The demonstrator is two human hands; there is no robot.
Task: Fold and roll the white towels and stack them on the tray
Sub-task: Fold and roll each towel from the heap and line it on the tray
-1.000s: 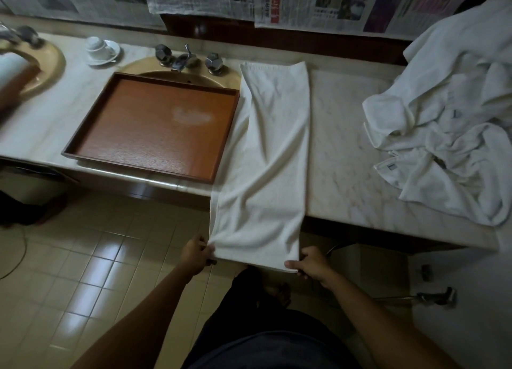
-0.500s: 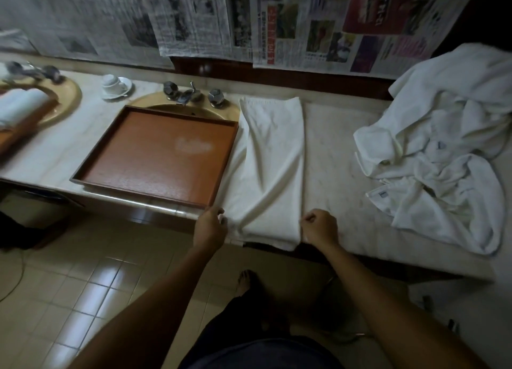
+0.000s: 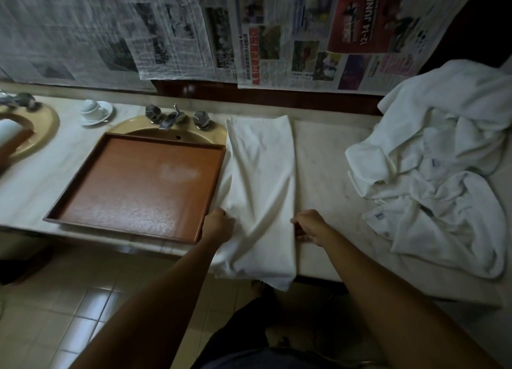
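Nearest, at 6 o'clock: dark trousers and two bare forearms reaching up toward the counter edge.

Just beyond, left hand (image 3: 219, 226) at the towel's left edge, fingers curled onto the cloth, apparently pinching it; right hand (image 3: 309, 226) at the right edge, fingers curled under, grip on the fabric likely but not plainly shown.

Between them, folded white towel (image 3: 260, 180) laid as a long strip running from 6 toward 12 o'clock on the marble counter (image 3: 318, 158), near end doubled and hanging slightly over the front edge. A second ago held by its bottom corners well below the counter; half a second ago brought up to the edge; now both hands farther in over the counter, with the lower part carried up onto the strip. Judged as a lengthwise fold under way, rolling not yet begun.

At 9 o'clock, touching the towel's left edge: brown wooden tray (image 3: 133, 185), no towels on it, set over a tan sink (image 3: 166, 131).

At 3 o'clock, well apart: heap of unfolded white towels (image 3: 437, 169).

Farther, at 11 o'clock: tap fittings (image 3: 174, 117), white cup and saucer (image 3: 95, 110). Farthest, 12 o'clock: newspaper sheets (image 3: 194, 30) across the wall.
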